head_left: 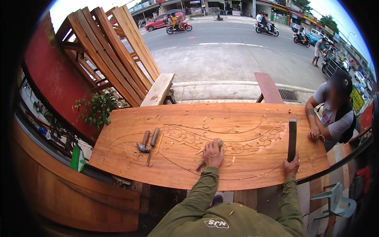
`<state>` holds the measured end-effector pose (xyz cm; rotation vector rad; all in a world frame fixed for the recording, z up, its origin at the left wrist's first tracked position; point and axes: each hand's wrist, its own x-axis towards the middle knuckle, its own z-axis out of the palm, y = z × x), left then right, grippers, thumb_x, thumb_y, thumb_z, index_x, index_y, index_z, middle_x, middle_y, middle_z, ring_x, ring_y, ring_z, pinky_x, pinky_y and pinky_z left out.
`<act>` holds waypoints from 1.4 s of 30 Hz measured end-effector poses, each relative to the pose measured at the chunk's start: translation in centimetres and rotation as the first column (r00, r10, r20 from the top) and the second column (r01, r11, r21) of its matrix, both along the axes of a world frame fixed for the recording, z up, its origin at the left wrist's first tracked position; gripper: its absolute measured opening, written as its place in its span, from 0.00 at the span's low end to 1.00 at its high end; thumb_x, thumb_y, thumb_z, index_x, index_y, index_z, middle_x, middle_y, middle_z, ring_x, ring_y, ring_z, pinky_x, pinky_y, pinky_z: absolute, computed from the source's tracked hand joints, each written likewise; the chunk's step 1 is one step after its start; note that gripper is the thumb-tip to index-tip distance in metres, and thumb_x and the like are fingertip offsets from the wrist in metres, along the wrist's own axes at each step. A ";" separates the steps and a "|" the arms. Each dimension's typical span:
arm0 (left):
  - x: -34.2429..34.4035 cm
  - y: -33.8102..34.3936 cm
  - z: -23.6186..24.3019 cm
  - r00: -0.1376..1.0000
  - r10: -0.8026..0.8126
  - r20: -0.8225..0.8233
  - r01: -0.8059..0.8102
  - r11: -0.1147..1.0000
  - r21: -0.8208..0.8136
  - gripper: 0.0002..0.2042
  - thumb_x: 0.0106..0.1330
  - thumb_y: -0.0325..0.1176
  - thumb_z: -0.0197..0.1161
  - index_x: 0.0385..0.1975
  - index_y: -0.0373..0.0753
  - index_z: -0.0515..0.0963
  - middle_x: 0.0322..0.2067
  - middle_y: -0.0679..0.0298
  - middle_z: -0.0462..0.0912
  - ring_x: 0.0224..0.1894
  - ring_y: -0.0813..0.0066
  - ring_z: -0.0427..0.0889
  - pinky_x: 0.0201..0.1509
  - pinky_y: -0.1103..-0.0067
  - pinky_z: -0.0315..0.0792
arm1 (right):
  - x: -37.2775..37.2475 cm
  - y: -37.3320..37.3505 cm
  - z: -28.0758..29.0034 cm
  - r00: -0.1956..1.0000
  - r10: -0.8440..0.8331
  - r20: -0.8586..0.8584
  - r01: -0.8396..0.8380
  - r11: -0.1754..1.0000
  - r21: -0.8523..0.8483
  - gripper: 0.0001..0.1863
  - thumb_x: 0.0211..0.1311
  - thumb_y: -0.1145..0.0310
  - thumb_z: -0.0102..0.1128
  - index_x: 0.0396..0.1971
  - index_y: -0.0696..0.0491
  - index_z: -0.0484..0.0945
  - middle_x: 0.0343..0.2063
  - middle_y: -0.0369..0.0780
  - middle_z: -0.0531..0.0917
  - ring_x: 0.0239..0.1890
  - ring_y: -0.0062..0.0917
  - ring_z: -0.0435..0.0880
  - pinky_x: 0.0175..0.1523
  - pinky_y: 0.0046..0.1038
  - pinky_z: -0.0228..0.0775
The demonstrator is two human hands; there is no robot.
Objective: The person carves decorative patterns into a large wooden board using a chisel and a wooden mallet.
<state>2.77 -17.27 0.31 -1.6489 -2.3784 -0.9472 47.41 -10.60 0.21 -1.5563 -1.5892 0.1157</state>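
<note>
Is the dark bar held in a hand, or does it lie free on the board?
Held: the right hand is wrapped around the near end of the dark bar.

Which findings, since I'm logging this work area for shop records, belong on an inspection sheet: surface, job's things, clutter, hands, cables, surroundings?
Surface: wooden panel, orange-brown, with carved relief and curving grooves.
Job's things: claw hammer, wood-handled tool and yellow pencil lie close together on its left half.
Clutter: wood shavings scattered over the panel.
Left hand: closed over a partly hidden tool.
Right hand: gripping one end of a dark bar.
Cables: nothing seen on the panel.
Surroundings: co-worker at the panel's right end; leaning planks, leafy plant, road beyond.
</note>
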 end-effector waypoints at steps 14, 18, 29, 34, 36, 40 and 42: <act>-0.1 -0.2 0.4 0.999 -0.007 0.043 0.007 1.000 -0.003 0.30 0.69 0.45 0.69 0.70 0.44 0.73 0.58 0.57 0.82 0.63 0.54 0.76 0.67 0.57 0.70 | -0.6 -0.4 0.6 0.997 -0.021 0.081 0.021 1.000 -0.007 0.43 0.52 0.69 0.68 0.73 0.48 0.68 0.53 0.55 0.86 0.50 0.56 0.87 0.54 0.48 0.81; -0.3 -0.1 0.3 0.999 -0.018 0.046 0.018 1.000 -0.014 0.30 0.69 0.45 0.69 0.70 0.44 0.73 0.58 0.57 0.82 0.63 0.54 0.76 0.68 0.58 0.70 | -1.1 -0.7 1.0 0.999 -0.014 0.052 0.015 0.999 -0.034 0.43 0.52 0.69 0.68 0.73 0.48 0.69 0.52 0.55 0.86 0.51 0.56 0.87 0.55 0.48 0.81; -0.2 0.1 0.3 0.999 -0.004 0.038 0.001 0.998 0.069 0.30 0.68 0.44 0.69 0.70 0.46 0.73 0.55 0.56 0.83 0.61 0.53 0.78 0.67 0.57 0.70 | -0.8 -0.4 0.4 0.995 -0.023 0.100 0.021 0.999 0.024 0.42 0.53 0.69 0.69 0.73 0.49 0.69 0.51 0.56 0.86 0.50 0.57 0.87 0.54 0.50 0.81; -0.2 -0.4 -0.7 1.000 0.012 0.004 -0.013 0.999 0.037 0.30 0.68 0.45 0.69 0.70 0.46 0.73 0.55 0.56 0.83 0.61 0.53 0.78 0.66 0.57 0.71 | -0.3 -1.1 -0.1 0.994 -0.026 0.111 0.028 1.000 -0.010 0.42 0.54 0.68 0.69 0.73 0.49 0.69 0.52 0.56 0.86 0.51 0.57 0.87 0.55 0.50 0.81; 0.1 -0.2 -1.6 1.000 0.002 0.006 -0.002 1.000 -0.012 0.30 0.69 0.46 0.69 0.70 0.47 0.73 0.56 0.56 0.83 0.62 0.54 0.77 0.66 0.58 0.73 | 0.4 -1.1 -1.1 0.994 -0.027 0.102 0.031 0.999 -0.035 0.42 0.54 0.68 0.70 0.73 0.49 0.68 0.53 0.56 0.85 0.52 0.57 0.87 0.55 0.49 0.81; -0.5 0.2 0.1 1.000 0.007 0.030 -0.008 1.000 0.021 0.29 0.69 0.44 0.69 0.70 0.46 0.74 0.56 0.58 0.84 0.62 0.53 0.78 0.66 0.57 0.73 | -0.5 -0.4 0.0 0.996 -0.005 0.085 0.007 1.000 -0.024 0.41 0.55 0.67 0.71 0.72 0.50 0.69 0.53 0.55 0.86 0.53 0.55 0.87 0.56 0.48 0.82; -1.2 0.7 0.7 0.999 0.021 -0.027 -0.019 0.997 0.070 0.29 0.70 0.43 0.69 0.69 0.45 0.73 0.55 0.57 0.84 0.61 0.53 0.79 0.64 0.56 0.74 | -0.8 0.3 1.2 0.995 0.001 0.099 -0.003 1.000 0.022 0.42 0.54 0.67 0.72 0.72 0.50 0.69 0.54 0.55 0.86 0.53 0.53 0.88 0.56 0.47 0.82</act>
